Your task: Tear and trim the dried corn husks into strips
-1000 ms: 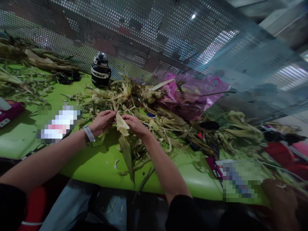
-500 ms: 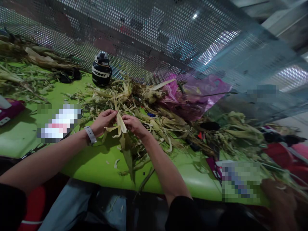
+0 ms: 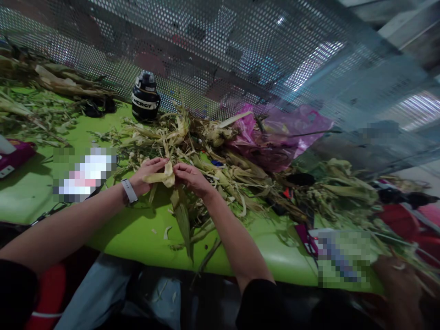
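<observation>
Pale yellow strips of corn husk point(image 3: 168, 176) are bunched between my two hands above the front of the pile. My left hand point(image 3: 148, 174), with a watch strap point(image 3: 129, 190) on its wrist, pinches the bunch from the left; one strip sticks out across its fingers. From the right, the fingertips of my right hand point(image 3: 192, 178) close on the bunch's edge. Below it, a long greenish husk leaf point(image 3: 182, 220) hangs down toward the table's edge. Behind both hands spreads a heap of dry husks and stalks point(image 3: 216, 137).
On the green tabletop point(image 3: 130, 238) stand a black bottle point(image 3: 145, 98) and a phone-like thing with a blurred-out screen point(image 3: 85, 174). A pink plastic bag point(image 3: 282, 140) lies behind, before a perforated metal panel point(image 3: 192, 55). Another person's hand point(image 3: 395, 275) is at the lower right.
The husk strips have folded: a strip that hung down now points left over my left hand, and the bunch looks shorter. Both hands have stayed nearly in place.
</observation>
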`<state>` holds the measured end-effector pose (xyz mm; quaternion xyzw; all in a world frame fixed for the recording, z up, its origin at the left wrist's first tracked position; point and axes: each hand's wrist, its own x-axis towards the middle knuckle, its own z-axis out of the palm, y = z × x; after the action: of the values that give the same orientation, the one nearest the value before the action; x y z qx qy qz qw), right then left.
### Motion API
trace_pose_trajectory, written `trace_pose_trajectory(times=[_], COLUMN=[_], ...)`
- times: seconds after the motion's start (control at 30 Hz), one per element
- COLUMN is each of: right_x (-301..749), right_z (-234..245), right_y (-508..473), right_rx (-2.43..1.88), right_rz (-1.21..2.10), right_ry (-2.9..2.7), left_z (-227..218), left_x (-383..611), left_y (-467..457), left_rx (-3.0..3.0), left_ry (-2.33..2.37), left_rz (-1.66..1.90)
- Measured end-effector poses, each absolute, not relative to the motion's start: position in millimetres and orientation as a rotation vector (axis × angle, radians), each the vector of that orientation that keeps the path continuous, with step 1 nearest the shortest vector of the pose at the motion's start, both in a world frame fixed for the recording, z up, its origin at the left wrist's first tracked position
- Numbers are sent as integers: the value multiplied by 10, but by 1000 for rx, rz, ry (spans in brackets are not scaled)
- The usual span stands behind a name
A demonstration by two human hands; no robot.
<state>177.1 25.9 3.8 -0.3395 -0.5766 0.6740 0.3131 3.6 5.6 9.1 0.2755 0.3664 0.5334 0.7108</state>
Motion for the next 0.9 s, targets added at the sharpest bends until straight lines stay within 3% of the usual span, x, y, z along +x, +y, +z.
trace_pose_trajectory(times=[0.2,0.47,0.9], right_x=[1766,1688,1650], right_z=[22,4,36], right_y=[259,264,240], right_rx=[-952,-1024,-1103], right_rz=[1751,1456,1483], right_ry=[-1488,-1583,-1326], left_z=[70,9,2], left_x=[43,69,87], left_y=[49,35,-8], left_rx=[669,886,1100], left_ry=[815,889,961], left_rz=[1184,1253,1425])
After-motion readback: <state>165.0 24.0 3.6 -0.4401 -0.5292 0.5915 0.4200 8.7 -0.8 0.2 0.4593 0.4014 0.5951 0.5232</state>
